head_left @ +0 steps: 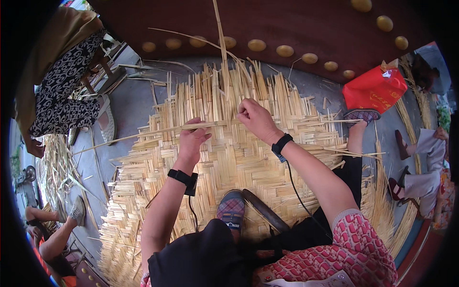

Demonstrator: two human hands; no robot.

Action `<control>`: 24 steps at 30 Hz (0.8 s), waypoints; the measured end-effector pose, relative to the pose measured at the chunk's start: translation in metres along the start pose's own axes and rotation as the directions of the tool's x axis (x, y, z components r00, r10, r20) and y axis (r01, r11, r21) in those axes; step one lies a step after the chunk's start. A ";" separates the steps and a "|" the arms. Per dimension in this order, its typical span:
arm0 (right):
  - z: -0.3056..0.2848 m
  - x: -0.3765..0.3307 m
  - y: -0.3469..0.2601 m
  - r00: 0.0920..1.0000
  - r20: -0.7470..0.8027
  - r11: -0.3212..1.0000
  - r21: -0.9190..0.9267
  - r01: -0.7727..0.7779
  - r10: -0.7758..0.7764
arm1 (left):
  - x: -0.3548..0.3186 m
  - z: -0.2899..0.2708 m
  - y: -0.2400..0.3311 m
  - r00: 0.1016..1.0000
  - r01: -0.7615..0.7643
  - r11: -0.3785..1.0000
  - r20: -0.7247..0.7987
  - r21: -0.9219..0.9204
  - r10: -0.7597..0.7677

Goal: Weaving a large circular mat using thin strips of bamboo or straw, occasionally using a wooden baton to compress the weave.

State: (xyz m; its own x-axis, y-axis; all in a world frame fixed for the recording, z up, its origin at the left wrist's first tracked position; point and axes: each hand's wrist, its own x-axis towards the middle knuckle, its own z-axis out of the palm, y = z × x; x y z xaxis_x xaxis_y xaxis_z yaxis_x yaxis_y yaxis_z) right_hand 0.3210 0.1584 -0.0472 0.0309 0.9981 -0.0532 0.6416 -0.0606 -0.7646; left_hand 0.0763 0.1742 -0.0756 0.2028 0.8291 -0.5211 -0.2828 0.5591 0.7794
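A large woven mat (229, 167) of pale split straw or bamboo spreads beneath me, with the loose ends of its upright strips fanning out at the far edge. One long thin strip (143, 135) lies crosswise over the weave, its left end reaching past the mat. My left hand (193, 138) pinches this strip, fingers above and thumb below. Just to the right, my right hand (256, 117) is closed over the weaving line beside the upright strips, and its curled fingers hide what they grip. A taller strip (221, 33) stands out beyond the others between my hands.
My shoe (231, 209) rests on the mat beside a dark, long, curved tool (265, 210). A maroon panel with gold studs (256, 45) borders the far side. A red bag (375, 88) stands at the far right. Loose strips (55, 165) and other people's legs lie left and right.
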 end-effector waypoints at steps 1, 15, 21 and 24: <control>0.006 -0.001 -0.015 0.992 0.055 0.993 0.023 0.112 -0.114 | -0.003 -0.004 0.002 0.989 -0.111 0.993 -0.102 -0.029 0.108; 0.030 0.005 -0.030 0.908 0.356 0.975 0.073 0.208 -0.220 | 0.064 -0.038 0.074 0.907 -0.349 0.251 0.259 0.903 0.332; 0.032 -0.002 -0.037 0.911 0.340 0.972 0.093 0.214 -0.233 | 0.086 -0.041 0.055 0.982 -0.151 0.501 0.071 0.852 0.174; 0.024 -0.002 -0.025 0.922 0.330 0.979 0.097 0.181 -0.203 | 0.074 -0.025 0.065 0.998 -0.005 0.884 0.052 0.468 -0.022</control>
State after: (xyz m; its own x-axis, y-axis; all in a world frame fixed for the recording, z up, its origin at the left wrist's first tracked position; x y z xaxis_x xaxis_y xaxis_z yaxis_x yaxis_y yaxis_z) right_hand 0.2869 0.1574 -0.0433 -0.3549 0.9289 -0.1060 0.5592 0.1201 -0.8203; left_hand 0.0494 0.2721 -0.0722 0.2577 0.8147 -0.5194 0.1875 0.4852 0.8541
